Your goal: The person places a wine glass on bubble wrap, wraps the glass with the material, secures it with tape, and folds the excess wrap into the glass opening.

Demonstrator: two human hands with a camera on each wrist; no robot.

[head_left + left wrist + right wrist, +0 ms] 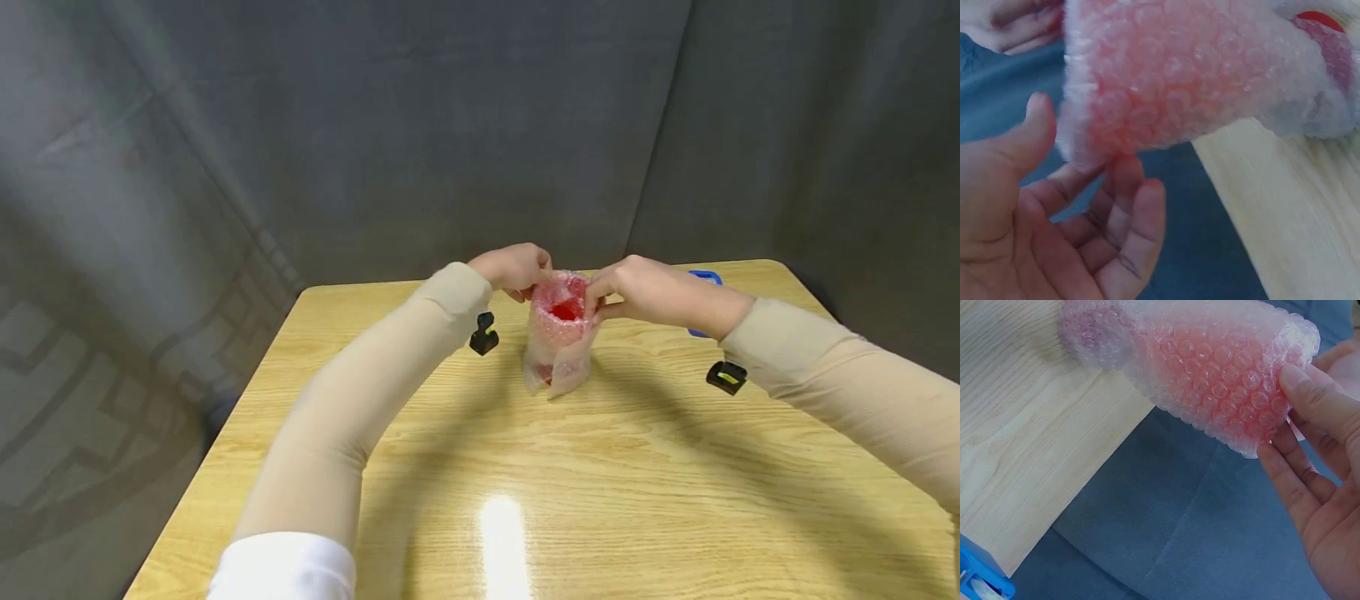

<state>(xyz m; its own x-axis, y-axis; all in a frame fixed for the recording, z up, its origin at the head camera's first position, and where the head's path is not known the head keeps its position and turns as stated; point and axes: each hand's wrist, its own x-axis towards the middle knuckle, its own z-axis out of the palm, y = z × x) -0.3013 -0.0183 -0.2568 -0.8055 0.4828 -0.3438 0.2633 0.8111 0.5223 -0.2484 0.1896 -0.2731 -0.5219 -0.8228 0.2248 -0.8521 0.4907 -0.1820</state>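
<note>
A red object, its kind hidden, stands upright inside a sleeve of bubble wrap on the table. The wrap's top is open, and red shows inside it. My right hand pinches the upper rim; in the right wrist view the thumb lies on the outside of the wrap. On the other side of the rim is my left hand. Its fingertips touch the wrap's edge in the left wrist view, while the thumb stands apart from it. A red edge shows through the wrap's lower end.
A blue tape dispenser lies on the wooden table behind my right wrist, partly hidden by it. The same dispenser shows near the table's edge in the right wrist view. Grey cloth hangs behind the table.
</note>
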